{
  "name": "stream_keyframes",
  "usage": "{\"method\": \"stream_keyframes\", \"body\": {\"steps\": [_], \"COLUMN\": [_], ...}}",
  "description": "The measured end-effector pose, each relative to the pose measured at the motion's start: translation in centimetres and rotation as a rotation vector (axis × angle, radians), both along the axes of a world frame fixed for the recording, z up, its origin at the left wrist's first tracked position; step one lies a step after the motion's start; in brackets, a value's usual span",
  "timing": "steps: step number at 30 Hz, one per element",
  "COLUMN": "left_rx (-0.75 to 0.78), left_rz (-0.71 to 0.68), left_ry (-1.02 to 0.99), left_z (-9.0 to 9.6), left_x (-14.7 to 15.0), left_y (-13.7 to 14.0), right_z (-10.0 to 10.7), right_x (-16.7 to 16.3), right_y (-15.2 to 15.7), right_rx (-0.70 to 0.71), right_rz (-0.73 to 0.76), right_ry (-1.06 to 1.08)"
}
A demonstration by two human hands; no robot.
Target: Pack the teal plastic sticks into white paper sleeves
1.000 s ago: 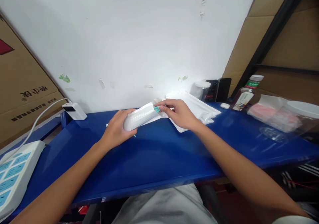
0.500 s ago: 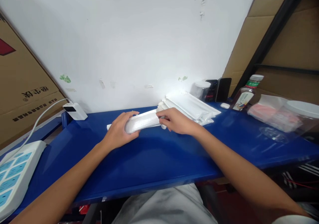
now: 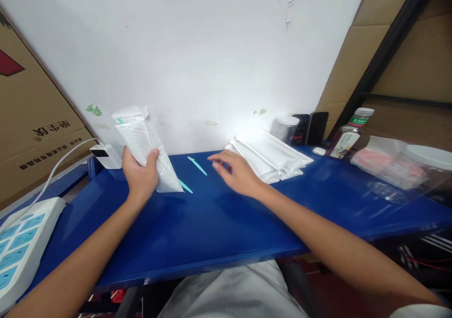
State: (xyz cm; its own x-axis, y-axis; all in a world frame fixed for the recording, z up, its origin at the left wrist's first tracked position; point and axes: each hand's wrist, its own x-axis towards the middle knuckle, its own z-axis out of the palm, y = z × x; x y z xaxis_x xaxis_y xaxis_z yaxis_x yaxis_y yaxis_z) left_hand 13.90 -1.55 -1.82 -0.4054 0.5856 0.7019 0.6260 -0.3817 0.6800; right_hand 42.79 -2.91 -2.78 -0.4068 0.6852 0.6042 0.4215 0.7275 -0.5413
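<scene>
My left hand (image 3: 141, 172) is closed around a white bubble mailer (image 3: 141, 141), held tilted above the table with its mouth end up. A bit of teal shows at the mailer's upper end. Two slim teal sticks, shaped like eyebrow razors, lie on the blue table: one stick (image 3: 197, 166) in the open between my hands, another (image 3: 185, 186) partly hidden by the mailer's lower end. My right hand (image 3: 235, 169), fingers apart and slightly bent, hovers just right of the first stick and holds nothing. Beside it lies a pile of white mailers (image 3: 273, 153).
A white power strip (image 3: 38, 242) and a small white device (image 3: 108, 157) with a cable are at the left. Along the right stand a lidded jar (image 3: 285, 129), a phone (image 3: 317, 128), a bottle (image 3: 351, 134) and a clear bag with pink contents (image 3: 391, 160). A white wall closes the back.
My left hand has raised and tilted the mailer, moving it left. My right hand has let go of it and opened. Two teal sticks now show on the table.
</scene>
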Motion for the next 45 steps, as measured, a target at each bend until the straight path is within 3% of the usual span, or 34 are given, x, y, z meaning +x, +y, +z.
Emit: {"method": "stream_keyframes", "body": {"steps": [4,9,17,24,29,32,39,45], "left_rx": [0.022,0.011,-0.002,-0.009,-0.093,-0.170,-0.219,-0.331], "left_rz": [0.031,-0.018,0.016,-0.003,-0.042,-0.060,-0.107,-0.195], "left_ry": [0.025,0.102,0.116,0.128,0.156,0.203,0.285,0.372], "left_z": [0.4,0.1,-0.2,-0.2,-0.8,-1.1,-1.2,-0.8], "left_x": [-0.1,0.2,-0.2,-0.3,-0.6,-0.5,0.2,0.2], "left_y": [-0.3,-0.6,-0.1,-0.1,0.5,0.6,0.2,0.1], "right_z": [-3.0,-4.3,-4.3,-4.3,-2.8,-1.9,-3.4,-3.2], "right_x": [-2.6,-4.4,-3.9,-3.8,-3.2,-2.0,-2.0,-2.8], "right_y": [0.2,0.5,1.1,1.0,0.9,0.9,2.7,3.7], "right_rx": [-0.086,-0.136,0.014,-0.205,-0.049,-0.031,-0.183,-0.342], "right_rz": [0.240,0.366,0.122,0.080,-0.001,-0.061,-0.264,-0.210], "right_ry": [-0.454,-0.563,-0.576,-0.595,-0.698,-0.712,-0.383,-0.514]}}
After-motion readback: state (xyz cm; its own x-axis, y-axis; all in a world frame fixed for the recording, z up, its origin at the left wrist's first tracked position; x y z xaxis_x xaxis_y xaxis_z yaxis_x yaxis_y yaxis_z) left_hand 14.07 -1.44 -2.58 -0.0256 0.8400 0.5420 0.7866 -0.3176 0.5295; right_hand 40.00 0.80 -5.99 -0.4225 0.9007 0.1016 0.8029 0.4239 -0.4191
